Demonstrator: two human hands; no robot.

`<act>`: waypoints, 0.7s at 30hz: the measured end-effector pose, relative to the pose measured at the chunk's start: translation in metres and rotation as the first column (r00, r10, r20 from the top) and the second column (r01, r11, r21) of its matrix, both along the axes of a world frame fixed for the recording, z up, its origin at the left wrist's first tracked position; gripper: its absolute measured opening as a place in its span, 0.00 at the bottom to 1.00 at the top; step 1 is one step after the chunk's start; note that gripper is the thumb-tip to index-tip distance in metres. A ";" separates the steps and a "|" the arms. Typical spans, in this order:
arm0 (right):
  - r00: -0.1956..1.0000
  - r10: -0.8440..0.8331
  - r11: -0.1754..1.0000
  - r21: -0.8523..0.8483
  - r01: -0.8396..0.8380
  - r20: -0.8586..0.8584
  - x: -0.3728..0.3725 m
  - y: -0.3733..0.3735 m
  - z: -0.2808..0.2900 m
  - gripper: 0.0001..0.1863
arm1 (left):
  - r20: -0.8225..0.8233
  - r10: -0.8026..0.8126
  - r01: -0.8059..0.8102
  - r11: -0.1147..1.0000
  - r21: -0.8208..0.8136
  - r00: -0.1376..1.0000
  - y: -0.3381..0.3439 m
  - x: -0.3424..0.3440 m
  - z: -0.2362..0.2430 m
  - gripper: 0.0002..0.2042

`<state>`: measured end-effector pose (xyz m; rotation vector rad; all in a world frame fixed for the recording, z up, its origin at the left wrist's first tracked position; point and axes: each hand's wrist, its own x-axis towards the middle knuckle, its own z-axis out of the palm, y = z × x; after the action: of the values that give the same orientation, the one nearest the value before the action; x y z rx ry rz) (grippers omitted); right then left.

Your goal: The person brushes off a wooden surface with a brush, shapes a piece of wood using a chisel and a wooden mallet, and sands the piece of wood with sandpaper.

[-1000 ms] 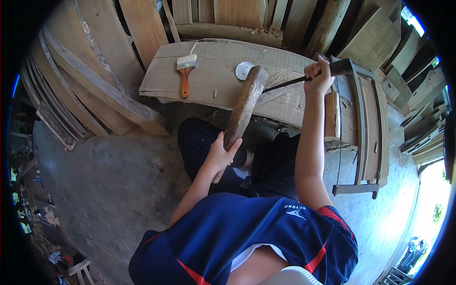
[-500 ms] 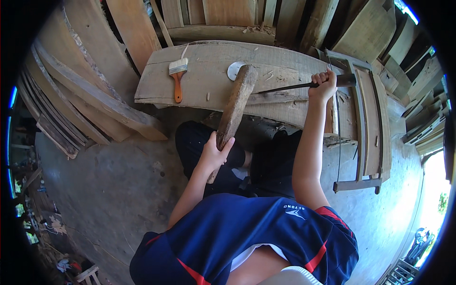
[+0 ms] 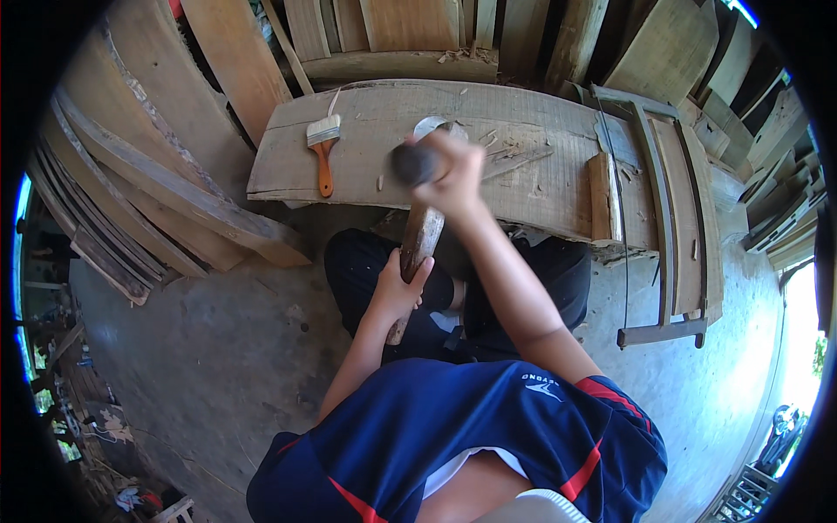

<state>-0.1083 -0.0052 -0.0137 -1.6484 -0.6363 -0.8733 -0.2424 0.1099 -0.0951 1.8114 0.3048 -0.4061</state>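
My left hand (image 3: pixel 403 281) is wrapped round the lower half of a rough wooden piece (image 3: pixel 424 232), tilted from my lap up toward the thick plank (image 3: pixel 375 98). My right hand (image 3: pixel 458 170), smeared by motion, is closed on a dark tool above the upper end of that piece. The thick round dark end (image 3: pixel 413 164) of the tool points toward me; its long narrow blade is hidden now. A paintbrush (image 3: pixel 323 148) with pale bristles and an orange handle lies on the plank to the left. A whitish round disc (image 3: pixel 427 127) shows partly behind my right hand.
A wooden frame saw (image 3: pixel 663 227) leans against the plank's right end, beside a short wood block (image 3: pixel 603 199). Wood chips lie on the plank. Curved boards (image 3: pixel 174 192) are stacked at the left, and more boards (image 3: pixel 414 24) stand along the back.
My right hand has swung left with the dark tool, from the plank's right part to over the wooden piece. My left hand keeps its hold, nearly in place.
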 end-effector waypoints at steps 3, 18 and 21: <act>0.993 0.042 0.990 -0.139 -0.026 0.110 -0.017 0.029 -0.020 0.10 | -0.029 0.007 -0.007 1.000 -0.010 1.000 0.000 0.002 0.003 0.21; 0.957 -0.285 0.935 0.206 0.290 -0.058 -0.007 -0.033 0.012 0.13 | 0.067 -0.004 -0.004 0.994 0.109 0.998 -0.003 0.004 0.002 0.23; 0.978 -0.160 0.855 0.476 0.205 -0.134 0.007 -0.058 0.029 0.15 | 0.042 0.013 -0.014 1.000 0.017 0.999 0.000 0.003 -0.004 0.21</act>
<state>-0.1016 -0.0632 0.0152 -1.2862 -0.1683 -0.9957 -0.2392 0.1095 -0.0991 1.8317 0.2919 -0.3560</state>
